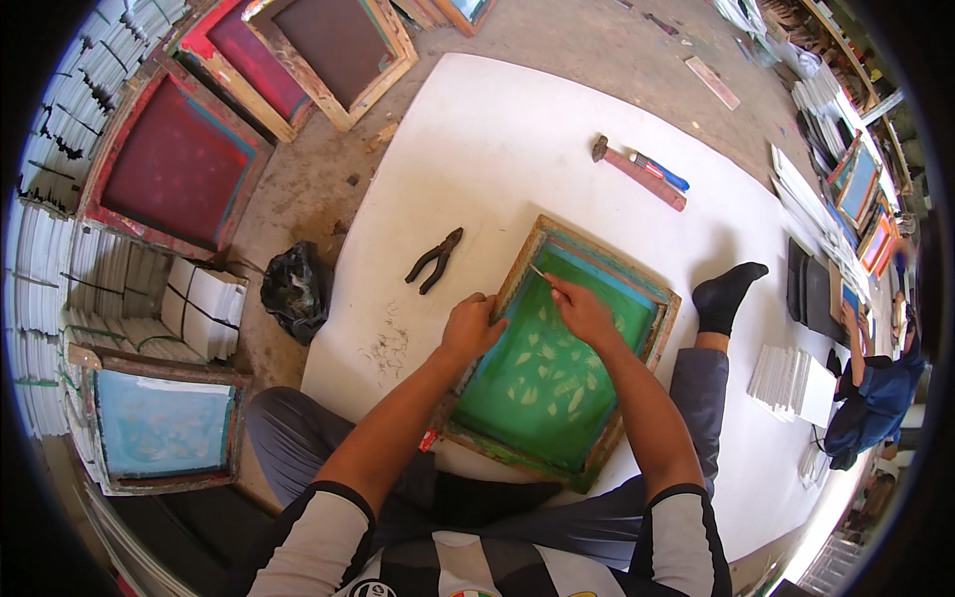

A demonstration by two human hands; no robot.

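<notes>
Head view: a wood-framed screen [562, 358] with green mesh lies flat on a white sheet [517, 139], between the legs, within easy reach. Left hand [471, 326] is curled over the frame's left edge, fingers pressed together, so the frame is kept steady. Right hand [582, 310] pinches a thin tool [538, 271], possibly a blade or pin, tip at the upper left corner. Pliers [434, 260] and hammer [639, 171] are parked on the sheet, apart.
</notes>
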